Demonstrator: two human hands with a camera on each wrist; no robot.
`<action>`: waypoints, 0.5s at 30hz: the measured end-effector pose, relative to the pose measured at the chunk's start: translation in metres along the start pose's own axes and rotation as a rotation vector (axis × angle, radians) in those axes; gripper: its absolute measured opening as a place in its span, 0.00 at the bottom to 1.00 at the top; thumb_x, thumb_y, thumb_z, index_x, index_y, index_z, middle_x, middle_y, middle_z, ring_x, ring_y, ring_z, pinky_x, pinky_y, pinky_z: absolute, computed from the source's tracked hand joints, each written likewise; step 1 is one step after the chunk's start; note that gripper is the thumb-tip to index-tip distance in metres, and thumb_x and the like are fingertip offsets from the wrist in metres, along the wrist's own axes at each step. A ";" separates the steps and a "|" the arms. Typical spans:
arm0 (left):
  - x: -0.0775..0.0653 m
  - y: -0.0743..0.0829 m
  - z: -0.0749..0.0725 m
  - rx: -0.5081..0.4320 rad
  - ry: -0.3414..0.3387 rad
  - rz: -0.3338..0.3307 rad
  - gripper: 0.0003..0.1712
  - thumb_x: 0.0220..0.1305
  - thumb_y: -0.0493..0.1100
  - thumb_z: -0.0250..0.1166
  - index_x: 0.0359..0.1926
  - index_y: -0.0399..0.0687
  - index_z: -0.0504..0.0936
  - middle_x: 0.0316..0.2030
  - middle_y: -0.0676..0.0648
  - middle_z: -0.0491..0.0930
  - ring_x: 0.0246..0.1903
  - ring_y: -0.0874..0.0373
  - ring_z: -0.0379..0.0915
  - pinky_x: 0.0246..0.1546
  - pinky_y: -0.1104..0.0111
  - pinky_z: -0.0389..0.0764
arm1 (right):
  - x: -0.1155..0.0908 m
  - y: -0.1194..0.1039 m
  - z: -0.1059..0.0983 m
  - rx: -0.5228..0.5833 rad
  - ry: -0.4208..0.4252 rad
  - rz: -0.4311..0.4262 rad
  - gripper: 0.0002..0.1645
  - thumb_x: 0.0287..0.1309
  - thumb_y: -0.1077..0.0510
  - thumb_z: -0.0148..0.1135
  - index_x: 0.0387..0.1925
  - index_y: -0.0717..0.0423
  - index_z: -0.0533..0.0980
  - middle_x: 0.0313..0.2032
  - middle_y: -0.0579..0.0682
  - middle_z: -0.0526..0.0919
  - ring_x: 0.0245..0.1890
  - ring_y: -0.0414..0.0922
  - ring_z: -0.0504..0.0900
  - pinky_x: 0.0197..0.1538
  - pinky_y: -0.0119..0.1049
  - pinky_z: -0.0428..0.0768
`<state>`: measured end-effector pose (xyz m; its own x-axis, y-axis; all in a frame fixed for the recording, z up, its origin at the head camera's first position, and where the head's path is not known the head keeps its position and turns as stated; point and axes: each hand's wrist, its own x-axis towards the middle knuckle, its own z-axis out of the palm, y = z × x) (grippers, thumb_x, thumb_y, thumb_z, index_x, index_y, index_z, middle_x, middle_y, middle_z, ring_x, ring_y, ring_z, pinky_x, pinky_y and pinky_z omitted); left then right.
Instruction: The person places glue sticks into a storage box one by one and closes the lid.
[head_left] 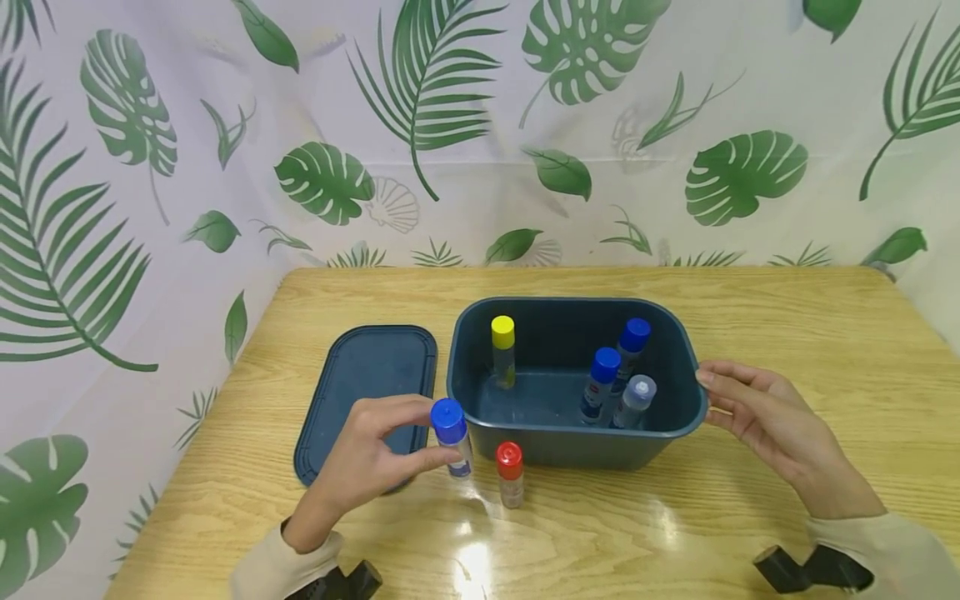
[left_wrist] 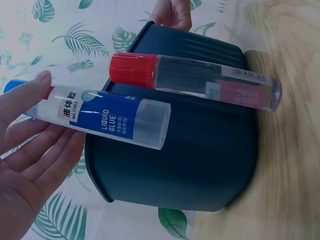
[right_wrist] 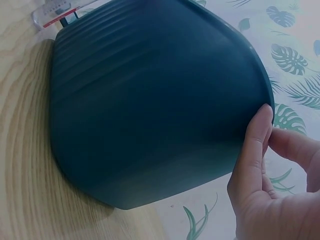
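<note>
My left hand (head_left: 378,450) pinches a liquid glue bottle (left_wrist: 117,117) with a blue cap between thumb and fingers, in front of the dark blue plastic bin (head_left: 555,446). The bottle's printed label shows plainly in the left wrist view, its base clear of the table. Beside it on the table stands a red-capped glue bottle (head_left: 511,475). At the bin's right end, my right hand (head_left: 780,425) pinches the rim. Inside the bin stand a yellow-capped bottle (head_left: 504,354), two blue-capped bottles (head_left: 597,387) and one with a clear cap (head_left: 636,402).
The bin's flat dark blue lid (head_left: 367,367) lies on the wooden table (head_left: 825,358) to the left, partly behind my left hand. A leaf-patterned cloth (head_left: 465,183) hangs behind the table and along its left side.
</note>
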<state>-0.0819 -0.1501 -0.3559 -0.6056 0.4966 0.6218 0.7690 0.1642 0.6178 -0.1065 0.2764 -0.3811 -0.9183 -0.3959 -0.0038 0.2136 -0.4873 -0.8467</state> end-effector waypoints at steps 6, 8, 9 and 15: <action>0.014 0.006 -0.002 0.010 -0.002 0.045 0.15 0.59 0.49 0.70 0.40 0.43 0.85 0.35 0.48 0.86 0.36 0.59 0.83 0.38 0.68 0.84 | 0.000 0.000 0.001 -0.010 0.017 0.005 0.20 0.70 0.73 0.41 0.45 0.63 0.80 0.42 0.52 0.83 0.40 0.44 0.83 0.45 0.36 0.84; 0.019 0.008 -0.003 0.012 -0.001 0.063 0.16 0.60 0.50 0.69 0.40 0.42 0.85 0.35 0.48 0.86 0.36 0.58 0.83 0.38 0.68 0.84 | 0.000 0.000 0.001 -0.012 0.015 0.002 0.20 0.70 0.73 0.40 0.45 0.64 0.80 0.42 0.52 0.83 0.40 0.44 0.83 0.45 0.36 0.84; 0.022 0.010 -0.004 0.014 -0.001 0.071 0.16 0.60 0.50 0.69 0.40 0.42 0.85 0.35 0.47 0.86 0.36 0.58 0.83 0.38 0.68 0.84 | 0.000 0.000 0.001 -0.009 0.013 0.001 0.20 0.70 0.73 0.40 0.45 0.64 0.80 0.42 0.52 0.83 0.40 0.44 0.83 0.45 0.36 0.84; 0.035 0.017 -0.008 0.019 0.029 0.117 0.17 0.61 0.52 0.68 0.38 0.41 0.84 0.33 0.46 0.85 0.35 0.57 0.83 0.38 0.67 0.84 | 0.000 0.000 0.001 0.000 0.002 -0.005 0.20 0.70 0.73 0.40 0.45 0.64 0.80 0.42 0.52 0.83 0.40 0.44 0.83 0.45 0.36 0.84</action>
<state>-0.0918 -0.1365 -0.3194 -0.5170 0.4887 0.7027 0.8382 0.1227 0.5314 -0.1066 0.2757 -0.3808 -0.9202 -0.3914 -0.0004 0.2087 -0.4896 -0.8466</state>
